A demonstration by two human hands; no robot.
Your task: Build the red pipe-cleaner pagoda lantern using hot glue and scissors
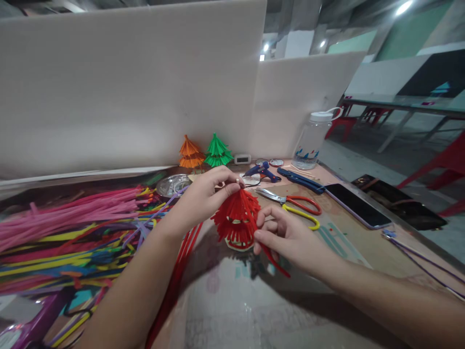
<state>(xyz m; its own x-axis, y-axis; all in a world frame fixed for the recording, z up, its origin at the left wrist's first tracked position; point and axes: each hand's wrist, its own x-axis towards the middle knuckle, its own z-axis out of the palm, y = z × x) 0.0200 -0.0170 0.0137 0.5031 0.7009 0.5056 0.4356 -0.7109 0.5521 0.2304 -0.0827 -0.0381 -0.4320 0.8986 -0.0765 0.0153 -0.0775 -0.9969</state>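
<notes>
A small red tree (238, 213) with layered fringes is held up over the table between my hands. My left hand (214, 191) pinches it at the top, fingers closed round the tip. Against its right side, my right hand (278, 235) has its fingers curled on a red pipe cleaner (274, 261), whose loose end hangs below toward the right. Part of that strip is hidden behind the fingers. Several more red pipe cleaners (178, 276) lie beside my left forearm.
Orange (191, 154) and green (218, 152) trees stand at the back. Scissors (290, 198), a glue gun (263, 170), a blue cutter (301, 180), a phone (358, 206) and a water bottle (312, 140) lie or stand to the right. Coloured pipe cleaners (72, 218) cover the left.
</notes>
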